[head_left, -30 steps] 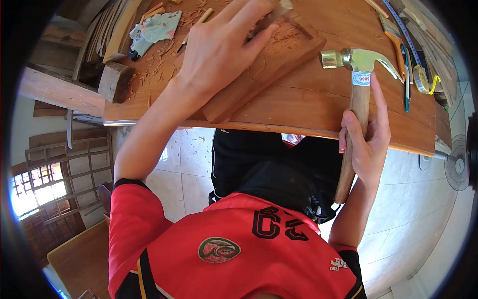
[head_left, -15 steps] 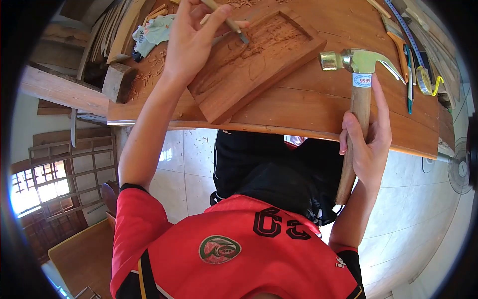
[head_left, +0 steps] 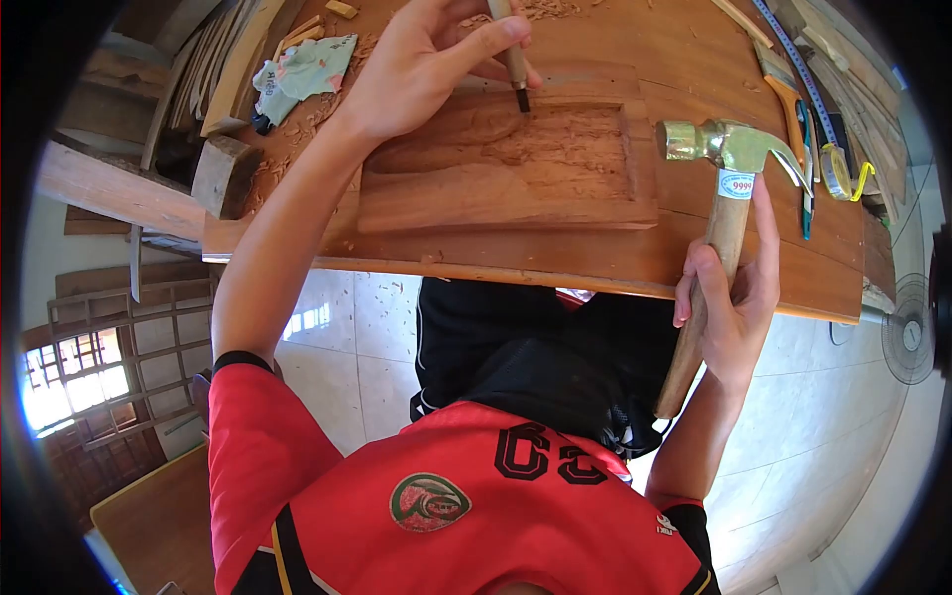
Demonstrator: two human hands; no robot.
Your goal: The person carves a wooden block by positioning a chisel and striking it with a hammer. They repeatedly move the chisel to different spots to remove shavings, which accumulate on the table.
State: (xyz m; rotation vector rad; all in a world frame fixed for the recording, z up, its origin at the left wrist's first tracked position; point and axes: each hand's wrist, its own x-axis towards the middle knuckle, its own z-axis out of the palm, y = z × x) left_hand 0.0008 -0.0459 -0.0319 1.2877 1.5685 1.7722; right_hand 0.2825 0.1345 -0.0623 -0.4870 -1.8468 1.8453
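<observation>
Wide wooden worktop (head_left: 595, 263) across the top of the frame, and square in the middle of it lies the carved wooden panel (head_left: 496, 188), flat, long side running left to right, its sunken centre rough with cuts. To the right of the panel, the claw hammer (head_left: 732, 203): brass-coloured head over the worktop just beside the panel's right edge, wooden handle slanting down past the worktop's near edge. Right hand (head_left: 729, 312) has it, fingers wrapped round the lower handle, index finger laid straight up the shaft. Up at top centre, the left hand (head_left: 416, 69), fingers pinched closed round a chisel (head_left: 513, 64), blade pointing down with the tip at the panel's upper edge, touching the wood as far as I can tell from here. Upper left, a wood block (head_left: 220, 174) at the worktop's corner, a crumpled cloth (head_left: 302, 64) above it, and wood shavings (head_left: 297, 114) scattered between.
</observation>
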